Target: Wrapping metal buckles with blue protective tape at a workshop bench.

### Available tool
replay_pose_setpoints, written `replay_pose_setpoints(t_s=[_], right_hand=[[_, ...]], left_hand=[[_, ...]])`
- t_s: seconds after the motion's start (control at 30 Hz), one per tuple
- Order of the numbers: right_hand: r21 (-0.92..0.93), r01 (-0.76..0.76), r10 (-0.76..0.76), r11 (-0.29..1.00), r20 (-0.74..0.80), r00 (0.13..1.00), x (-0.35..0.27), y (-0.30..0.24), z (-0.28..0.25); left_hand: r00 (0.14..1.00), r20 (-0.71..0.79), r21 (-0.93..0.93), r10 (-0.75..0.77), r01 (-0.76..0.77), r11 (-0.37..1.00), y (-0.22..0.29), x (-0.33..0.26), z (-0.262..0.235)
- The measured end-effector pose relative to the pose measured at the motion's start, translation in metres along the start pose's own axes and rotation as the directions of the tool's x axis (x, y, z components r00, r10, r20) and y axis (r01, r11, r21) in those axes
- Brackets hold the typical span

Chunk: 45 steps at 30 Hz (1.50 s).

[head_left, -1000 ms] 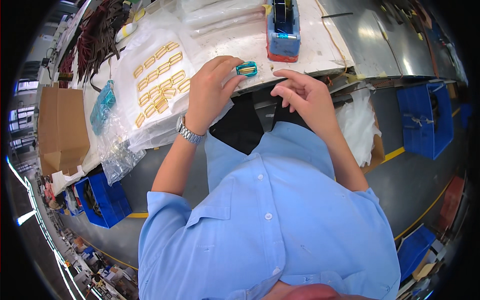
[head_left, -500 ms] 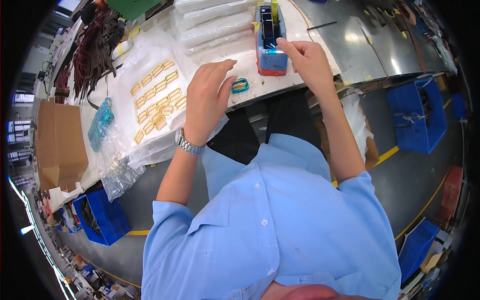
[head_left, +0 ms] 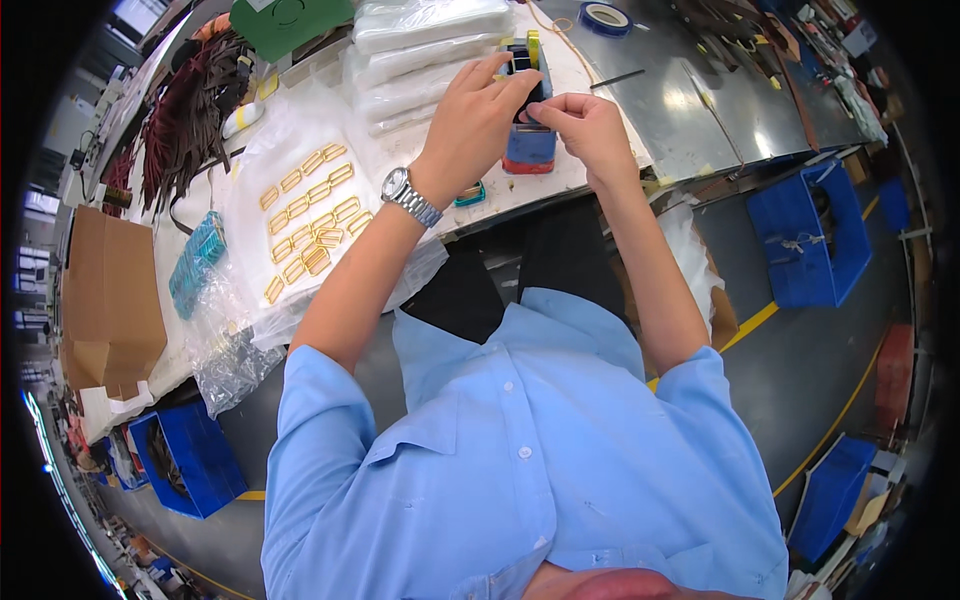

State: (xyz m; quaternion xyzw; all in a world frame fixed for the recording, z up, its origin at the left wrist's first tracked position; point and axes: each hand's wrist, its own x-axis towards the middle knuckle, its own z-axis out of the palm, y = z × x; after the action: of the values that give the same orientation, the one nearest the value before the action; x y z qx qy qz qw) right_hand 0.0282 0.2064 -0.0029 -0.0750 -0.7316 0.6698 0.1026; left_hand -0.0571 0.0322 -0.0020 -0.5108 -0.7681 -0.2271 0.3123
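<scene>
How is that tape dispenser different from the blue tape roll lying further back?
The tape dispenser is boxy, blue with a red base; the blue tape roll is a ring. The tape dispenser stands on the white tabletop; the blue tape roll lies on the metal surface. The left hand partly hides the tape dispenser, while no hand touches the blue tape roll. Both show blue.

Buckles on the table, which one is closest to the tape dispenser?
The teal buckle, lying apart toward the near left of the tape dispenser. The gold buckles are farther left, on the white sheet.
</scene>
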Motion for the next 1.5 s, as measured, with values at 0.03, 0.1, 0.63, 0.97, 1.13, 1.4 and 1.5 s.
replay_pose_setpoints(t_s=[0.03, 0.1, 0.63, 0.97, 1.13, 1.4, 1.5], right_hand=[[0.067, 0.009, -0.009, 0.998, 0.001, 1.0, -0.005, -0.008, 0.0], [0.126, 0.005, -0.008, 0.992, 0.023, 1.0, -0.026, -0.009, 0.006], [0.302, -0.058, 0.047, 0.951, 0.042, 0.998, -0.116, 0.048, 0.029], [0.343, -0.128, 0.087, 0.93, 0.134, 0.987, -0.117, 0.039, 0.017], [0.342, -0.205, 0.151, 0.917, 0.177, 0.973, -0.114, 0.052, 0.025], [0.267, -0.087, 0.078, 0.96, 0.043, 0.996, -0.109, 0.065, 0.008], [0.299, -0.15, 0.108, 0.942, 0.15, 0.983, -0.106, 0.06, 0.006]], left_hand=[[1.0, -0.005, 0.005, -0.018, 0.018, 1.0, -0.004, 0.001, 0.001], [0.998, -0.055, 0.054, 0.001, 0.002, 0.999, -0.016, 0.001, 0.003], [0.985, -0.151, -0.058, -0.079, 0.071, 0.996, -0.013, 0.005, -0.005], [0.79, 0.064, -0.386, -0.61, 0.583, 0.715, 0.073, -0.065, -0.023], [0.674, 0.202, -0.529, -0.71, 0.685, 0.5, 0.093, -0.087, -0.026], [0.718, 0.025, -0.262, -0.696, 0.677, 0.688, 0.077, -0.135, -0.092], [0.67, -0.056, 0.06, -0.74, 0.742, 0.667, 0.049, -0.167, -0.141]])
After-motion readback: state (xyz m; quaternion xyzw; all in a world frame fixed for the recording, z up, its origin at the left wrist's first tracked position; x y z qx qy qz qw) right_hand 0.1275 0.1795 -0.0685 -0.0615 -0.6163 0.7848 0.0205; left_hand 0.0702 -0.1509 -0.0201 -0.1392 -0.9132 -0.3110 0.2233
